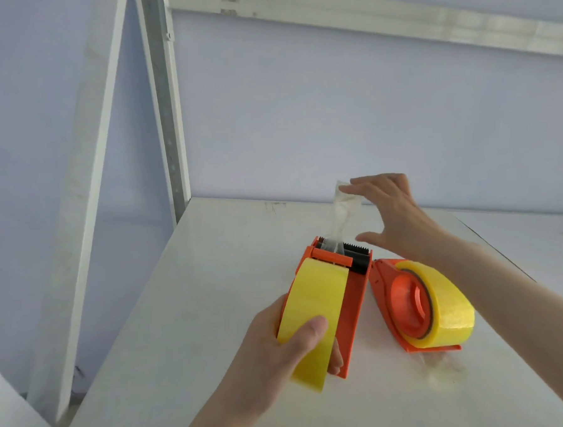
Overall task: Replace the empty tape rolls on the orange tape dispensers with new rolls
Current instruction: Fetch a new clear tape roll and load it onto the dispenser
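Note:
My left hand (pixel 280 347) grips an orange tape dispenser (pixel 350 304) with a yellow tape roll (pixel 311 309) mounted on it, thumb pressed on the roll. A clear strip of tape (pixel 343 210) rises from the dispenser's black roller and toothed blade end. My right hand (pixel 391 214) is above that end, fingers spread, fingertips touching the top of the strip. A second orange dispenser (pixel 405 301) lies on its side to the right, loaded with a yellow roll (pixel 448 305).
Everything rests on a white table (pixel 181 316) whose left edge runs diagonally. A white metal shelf post (pixel 167 121) and a leaning white board (pixel 86 191) stand at the left. Crumpled clear tape (pixel 442 373) lies by the second dispenser.

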`<state>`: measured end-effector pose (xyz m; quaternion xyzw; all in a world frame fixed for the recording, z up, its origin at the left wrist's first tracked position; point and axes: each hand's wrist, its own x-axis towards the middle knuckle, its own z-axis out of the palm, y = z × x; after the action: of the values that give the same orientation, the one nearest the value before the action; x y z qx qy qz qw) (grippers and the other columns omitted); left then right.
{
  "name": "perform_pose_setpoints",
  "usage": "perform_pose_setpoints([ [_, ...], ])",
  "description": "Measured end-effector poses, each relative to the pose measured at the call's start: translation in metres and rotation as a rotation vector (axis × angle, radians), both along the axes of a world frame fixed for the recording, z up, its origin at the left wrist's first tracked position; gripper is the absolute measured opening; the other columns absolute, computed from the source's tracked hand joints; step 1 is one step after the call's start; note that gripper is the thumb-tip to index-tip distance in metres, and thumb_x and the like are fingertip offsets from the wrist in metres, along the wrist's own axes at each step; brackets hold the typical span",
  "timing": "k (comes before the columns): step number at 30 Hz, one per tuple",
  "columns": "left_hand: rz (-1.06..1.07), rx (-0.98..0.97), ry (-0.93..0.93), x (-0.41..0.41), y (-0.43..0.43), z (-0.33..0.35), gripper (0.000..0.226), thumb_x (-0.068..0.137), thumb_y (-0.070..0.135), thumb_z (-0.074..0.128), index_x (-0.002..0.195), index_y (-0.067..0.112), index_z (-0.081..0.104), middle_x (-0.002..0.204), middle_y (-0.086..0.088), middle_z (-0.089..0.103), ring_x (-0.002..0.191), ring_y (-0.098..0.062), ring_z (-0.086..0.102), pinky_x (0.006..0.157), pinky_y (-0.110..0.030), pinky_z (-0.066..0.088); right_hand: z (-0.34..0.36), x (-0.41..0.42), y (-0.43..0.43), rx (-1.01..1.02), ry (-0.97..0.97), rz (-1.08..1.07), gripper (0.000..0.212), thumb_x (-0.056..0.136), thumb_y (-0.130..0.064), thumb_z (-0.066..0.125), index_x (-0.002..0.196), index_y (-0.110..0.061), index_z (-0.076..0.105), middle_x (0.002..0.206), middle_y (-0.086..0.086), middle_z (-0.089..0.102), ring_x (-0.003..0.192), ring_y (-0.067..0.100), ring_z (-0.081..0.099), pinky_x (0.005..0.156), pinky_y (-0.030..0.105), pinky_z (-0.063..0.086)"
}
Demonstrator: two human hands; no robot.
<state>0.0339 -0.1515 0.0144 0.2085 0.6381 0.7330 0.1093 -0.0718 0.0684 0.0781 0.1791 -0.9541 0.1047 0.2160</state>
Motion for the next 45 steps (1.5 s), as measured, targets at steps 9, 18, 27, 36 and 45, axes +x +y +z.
perform_pose_setpoints([
  [9, -0.024, 0.033, 0.089, -0.005, -0.01, 0.037, 0.041, 0.066, 0.049, 0.055, 0.079, 0.009, 0.059, 0.058, -0.003, 0.069, 0.056, -0.015, 0.064, 0.061, -0.021, 0.052, 0.032, -0.022, -0.012, -0.297, 0.447, -0.094, 0.022, 0.077, -0.006, 0.063, 0.097, -0.014, 0.068, 0.081, -0.002, 0.063, 0.081, 0.024, 0.054, 0.074, 0.031, 0.037],
  [18, -0.113, 0.126, 0.121, -0.002, -0.016, 0.047, 0.063, 0.06, 0.069, 0.066, 0.093, 0.016, 0.063, 0.074, -0.008, 0.074, 0.066, -0.023, 0.068, 0.064, -0.031, 0.053, 0.062, -0.046, -0.009, -0.315, 0.335, -0.28, 0.016, 0.084, -0.015, 0.057, 0.088, -0.019, 0.072, 0.09, 0.004, 0.065, 0.093, 0.025, 0.053, 0.074, 0.03, 0.033],
  [27, 0.042, 0.269, 0.151, -0.013, -0.008, 0.087, 0.053, 0.054, 0.059, 0.075, 0.072, 0.009, 0.067, 0.054, -0.007, 0.067, 0.046, -0.015, 0.062, 0.048, -0.021, 0.05, 0.038, -0.04, -0.02, -0.473, -0.087, -0.531, 0.025, 0.084, -0.005, 0.048, 0.096, -0.01, 0.068, 0.109, 0.019, 0.067, 0.102, 0.036, 0.058, 0.077, 0.032, 0.042],
  [36, 0.219, 0.288, -0.018, -0.046, 0.002, 0.12, 0.03, 0.08, 0.039, 0.058, 0.076, 0.01, 0.064, 0.05, 0.001, 0.067, 0.043, -0.01, 0.062, 0.049, -0.02, 0.053, -0.028, 0.042, -0.09, -1.335, -0.528, -0.157, 0.016, 0.083, 0.005, 0.056, 0.098, 0.006, 0.059, 0.072, 0.01, 0.062, 0.053, 0.011, 0.062, 0.055, 0.016, 0.053],
  [45, 0.274, 0.179, -0.198, -0.033, 0.022, 0.043, 0.026, 0.086, 0.036, 0.057, 0.082, 0.011, 0.063, 0.048, 0.005, 0.068, 0.043, -0.007, 0.064, 0.045, -0.017, 0.051, -0.081, 0.107, -0.1, -1.998, -0.733, -0.155, 0.019, 0.081, 0.019, 0.048, 0.083, 0.005, 0.061, 0.059, 0.005, 0.07, 0.055, 0.011, 0.069, 0.062, 0.018, 0.056],
])
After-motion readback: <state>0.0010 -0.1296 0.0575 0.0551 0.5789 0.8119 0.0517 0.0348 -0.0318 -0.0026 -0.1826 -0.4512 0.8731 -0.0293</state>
